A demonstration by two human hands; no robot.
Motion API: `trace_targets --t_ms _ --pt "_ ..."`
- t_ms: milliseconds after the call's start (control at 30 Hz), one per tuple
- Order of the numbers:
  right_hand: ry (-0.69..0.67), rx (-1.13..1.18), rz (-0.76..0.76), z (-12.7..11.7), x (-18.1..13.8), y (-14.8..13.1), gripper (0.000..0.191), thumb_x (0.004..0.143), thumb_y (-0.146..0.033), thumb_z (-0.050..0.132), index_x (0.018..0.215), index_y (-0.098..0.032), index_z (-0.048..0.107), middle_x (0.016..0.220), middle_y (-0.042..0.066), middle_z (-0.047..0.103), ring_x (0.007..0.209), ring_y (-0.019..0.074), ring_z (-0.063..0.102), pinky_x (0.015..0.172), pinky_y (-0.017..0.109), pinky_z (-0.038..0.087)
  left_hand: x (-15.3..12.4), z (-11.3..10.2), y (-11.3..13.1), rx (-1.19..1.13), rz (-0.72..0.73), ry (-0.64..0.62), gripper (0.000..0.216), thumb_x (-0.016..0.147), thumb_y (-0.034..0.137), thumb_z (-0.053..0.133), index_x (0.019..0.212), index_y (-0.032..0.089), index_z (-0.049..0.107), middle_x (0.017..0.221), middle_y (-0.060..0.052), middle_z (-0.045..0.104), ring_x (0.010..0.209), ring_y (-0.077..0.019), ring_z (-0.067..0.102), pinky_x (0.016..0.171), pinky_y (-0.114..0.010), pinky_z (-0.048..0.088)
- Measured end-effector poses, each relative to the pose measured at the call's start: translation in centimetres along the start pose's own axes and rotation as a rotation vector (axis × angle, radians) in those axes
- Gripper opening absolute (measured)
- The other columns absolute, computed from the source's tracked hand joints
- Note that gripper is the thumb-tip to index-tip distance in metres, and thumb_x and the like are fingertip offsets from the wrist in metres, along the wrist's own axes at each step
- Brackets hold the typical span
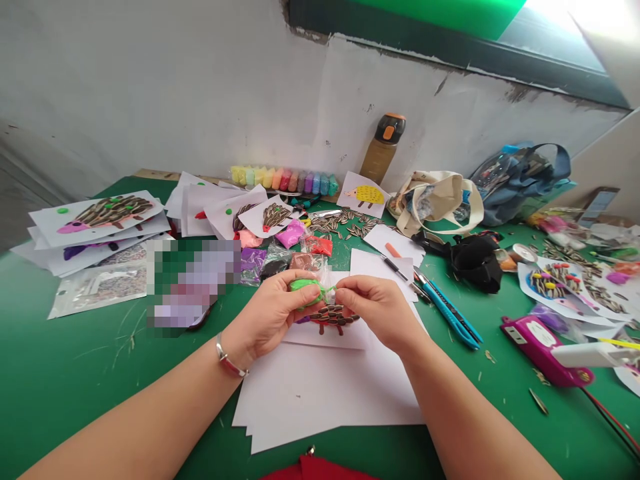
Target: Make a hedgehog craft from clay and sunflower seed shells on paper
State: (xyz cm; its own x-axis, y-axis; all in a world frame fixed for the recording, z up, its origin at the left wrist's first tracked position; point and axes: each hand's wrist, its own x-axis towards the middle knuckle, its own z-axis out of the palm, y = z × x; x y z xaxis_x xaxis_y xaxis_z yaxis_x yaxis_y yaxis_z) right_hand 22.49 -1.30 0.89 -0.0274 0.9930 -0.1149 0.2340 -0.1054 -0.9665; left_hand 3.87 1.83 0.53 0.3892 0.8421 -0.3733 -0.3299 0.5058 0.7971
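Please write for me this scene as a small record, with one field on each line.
Left hand: holds green clay
Right hand: pinches a thin green strand at the clay
Under the hands: seed picture, white paper
Beside the right hand: blue tool, black pen
Against the wall: orange-topped bottle
Surface: green table

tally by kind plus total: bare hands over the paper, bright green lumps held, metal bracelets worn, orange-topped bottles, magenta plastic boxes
bare hands, left hand and right hand: 2
bright green soft lump: 1
silver metal bracelet: 1
orange-topped brownish bottle: 1
magenta plastic box: 1
total: 6
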Motion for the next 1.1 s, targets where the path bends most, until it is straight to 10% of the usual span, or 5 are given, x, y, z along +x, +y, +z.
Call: trace_targets --t_ms 233,600,833,1100 --pt "0.038 -0.073 -0.042 -0.1 0.0 -0.1 0.023 0.077 -0.035 0.07 0.067 -0.02 0.057 0.058 -0.006 0.046 0.055 0.009 0.04 0.05 0.023 0.032 0.1 -0.1 0.0 0.022 -0.004 -0.005 0.033 0.068 0.018 0.086 0.095 0.014 0.069 0.084 -0.004 0.072 0.074 -0.0129 0.069 0.074 -0.023 0.059" --pt "0.06 -0.098 -0.035 0.0 -0.2 0.9 0.029 0.093 -0.034 0.05 0.114 -0.024 0.067 0.106 0.005 0.071 0.082 0.0162 0.07 0.069 0.028 0.053 0.0 0.0 0.1 0.03 -0.015 0.015 0.028 0.07 0.016 0.084 0.094 0.013 0.07 0.088 -0.005 0.071 0.076 -0.013 0.069 0.074 -0.022 0.059" --pt "0.124 -0.157 -0.047 -0.5 -0.1 -0.1 0.021 0.083 -0.038 0.064 0.072 -0.02 0.065 0.062 -0.003 0.056 0.059 0.0117 0.051 0.055 0.025 0.04 0.6 -0.6 0.0 0.003 0.036 0.028 0.026 0.071 0.013 0.084 0.093 0.015 0.071 0.088 -0.003 0.07 0.078 -0.0122 0.068 0.077 -0.023 0.06" --pt "0.112 -0.199 -0.028 -1.7 0.1 0.6 0.02 0.087 -0.033 0.057 0.099 -0.023 0.071 0.084 0.002 0.071 0.079 0.0177 0.065 0.072 0.031 0.049 1.0 -1.0 0.4 -0.011 0.054 0.078 0.019 0.072 0.011 0.082 0.087 0.015 0.07 0.086 -0.001 0.068 0.079 -0.0114 0.066 0.078 -0.024 0.059"
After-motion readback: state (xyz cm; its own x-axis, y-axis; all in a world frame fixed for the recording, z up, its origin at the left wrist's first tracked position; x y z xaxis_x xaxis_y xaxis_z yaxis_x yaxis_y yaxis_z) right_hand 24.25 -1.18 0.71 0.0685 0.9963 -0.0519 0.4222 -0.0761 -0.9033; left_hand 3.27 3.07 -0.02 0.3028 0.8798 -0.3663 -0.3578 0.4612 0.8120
